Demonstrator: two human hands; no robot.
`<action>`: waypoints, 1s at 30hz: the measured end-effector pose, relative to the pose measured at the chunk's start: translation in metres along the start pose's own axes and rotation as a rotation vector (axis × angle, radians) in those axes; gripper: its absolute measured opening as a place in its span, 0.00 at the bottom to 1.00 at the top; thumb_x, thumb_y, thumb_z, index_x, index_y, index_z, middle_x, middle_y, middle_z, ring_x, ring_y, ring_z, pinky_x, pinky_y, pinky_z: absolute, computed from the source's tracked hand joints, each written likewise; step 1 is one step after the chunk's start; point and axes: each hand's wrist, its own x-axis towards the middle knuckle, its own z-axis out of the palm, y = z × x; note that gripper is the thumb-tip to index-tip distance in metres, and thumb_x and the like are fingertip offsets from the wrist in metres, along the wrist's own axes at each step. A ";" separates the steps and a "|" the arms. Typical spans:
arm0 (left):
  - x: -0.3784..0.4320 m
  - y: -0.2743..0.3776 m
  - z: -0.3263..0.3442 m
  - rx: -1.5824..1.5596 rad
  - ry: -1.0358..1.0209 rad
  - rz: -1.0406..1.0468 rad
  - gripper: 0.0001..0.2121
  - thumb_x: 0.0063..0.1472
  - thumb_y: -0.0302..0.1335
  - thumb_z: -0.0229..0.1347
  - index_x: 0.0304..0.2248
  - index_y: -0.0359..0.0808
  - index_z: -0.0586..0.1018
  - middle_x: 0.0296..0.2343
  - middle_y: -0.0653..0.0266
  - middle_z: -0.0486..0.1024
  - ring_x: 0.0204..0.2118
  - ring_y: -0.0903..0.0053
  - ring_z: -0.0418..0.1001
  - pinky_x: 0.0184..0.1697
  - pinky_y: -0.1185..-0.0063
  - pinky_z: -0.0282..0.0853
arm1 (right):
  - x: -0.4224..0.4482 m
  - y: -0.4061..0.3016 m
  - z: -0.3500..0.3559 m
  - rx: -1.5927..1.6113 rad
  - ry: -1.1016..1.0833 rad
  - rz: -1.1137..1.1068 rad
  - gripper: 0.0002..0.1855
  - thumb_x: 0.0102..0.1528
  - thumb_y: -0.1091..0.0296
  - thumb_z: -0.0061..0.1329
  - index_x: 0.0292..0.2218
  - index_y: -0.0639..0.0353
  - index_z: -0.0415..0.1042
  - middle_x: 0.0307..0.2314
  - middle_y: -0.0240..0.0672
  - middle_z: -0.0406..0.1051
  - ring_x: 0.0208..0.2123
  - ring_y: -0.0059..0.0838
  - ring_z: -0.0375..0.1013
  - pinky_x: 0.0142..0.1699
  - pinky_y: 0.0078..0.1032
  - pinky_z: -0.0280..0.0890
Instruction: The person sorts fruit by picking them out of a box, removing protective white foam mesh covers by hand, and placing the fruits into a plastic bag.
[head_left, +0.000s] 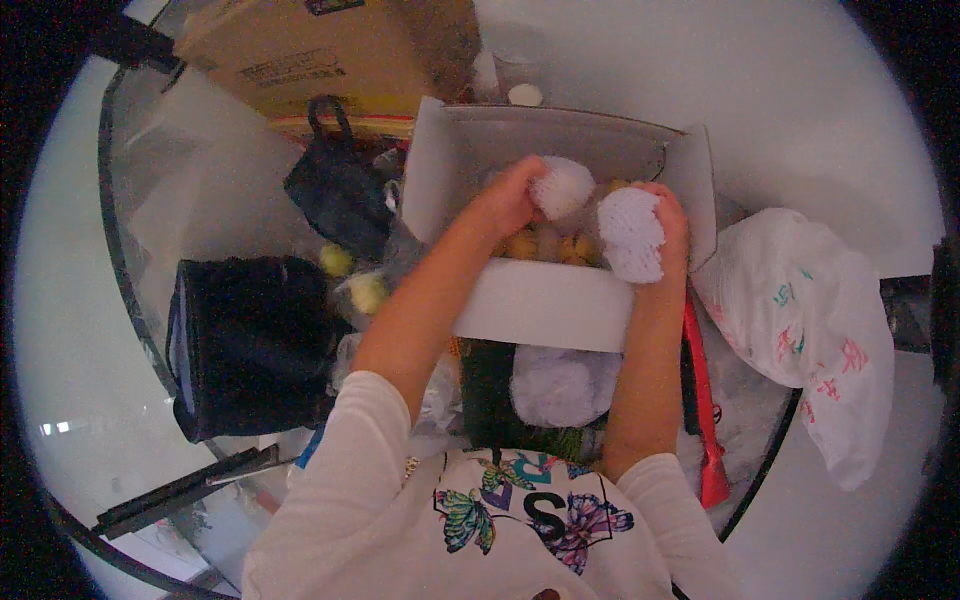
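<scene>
My left hand (519, 196) grips a rounded white bundle (564, 187), apparently foam fruit netting, above the open white cardboard box (544, 304). In my right hand (673, 217) is a second white netting bundle (630, 234), longer and textured, over the box's near right corner. Whether either netting wraps a fruit cannot be made out. Inside the box, below my hands, lie several yellow-orange round fruits (577, 249), partly covered. Between my forearms, under the box's near edge, rests another whitish bundle (564, 386), blurred.
A large brown carton (330, 64) stands at the back left. Left of the box are a black bag with a handle (341, 187), yellow-green fruits (367, 292) and a black fabric case (251, 349). To the right sit a white plastic bag (795, 315) and a red strip-like object (701, 405).
</scene>
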 end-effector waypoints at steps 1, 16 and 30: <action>-0.003 0.001 0.003 -0.213 -0.012 -0.007 0.21 0.60 0.42 0.44 0.47 0.36 0.67 0.44 0.59 0.70 0.46 0.65 0.69 0.47 0.64 0.66 | 0.002 -0.001 -0.001 -0.139 0.042 0.024 0.22 0.49 0.57 0.51 0.43 0.60 0.69 0.36 0.38 0.70 0.39 0.32 0.70 0.45 0.27 0.66; 0.012 -0.022 0.048 0.130 0.207 0.101 0.25 0.61 0.50 0.39 0.41 0.36 0.71 0.31 0.62 0.71 0.29 0.76 0.68 0.27 0.74 0.66 | -0.008 -0.002 0.028 -1.209 0.013 -0.157 0.34 0.47 0.56 0.55 0.51 0.65 0.62 0.45 0.46 0.66 0.45 0.33 0.66 0.51 0.26 0.59; -0.044 0.004 0.041 0.257 0.110 0.180 0.21 0.55 0.40 0.55 0.44 0.36 0.69 0.35 0.64 0.72 0.37 0.74 0.72 0.33 0.76 0.71 | -0.005 0.018 0.025 -0.770 0.015 -0.050 0.20 0.51 0.58 0.48 0.40 0.65 0.71 0.33 0.44 0.69 0.35 0.32 0.68 0.39 0.26 0.64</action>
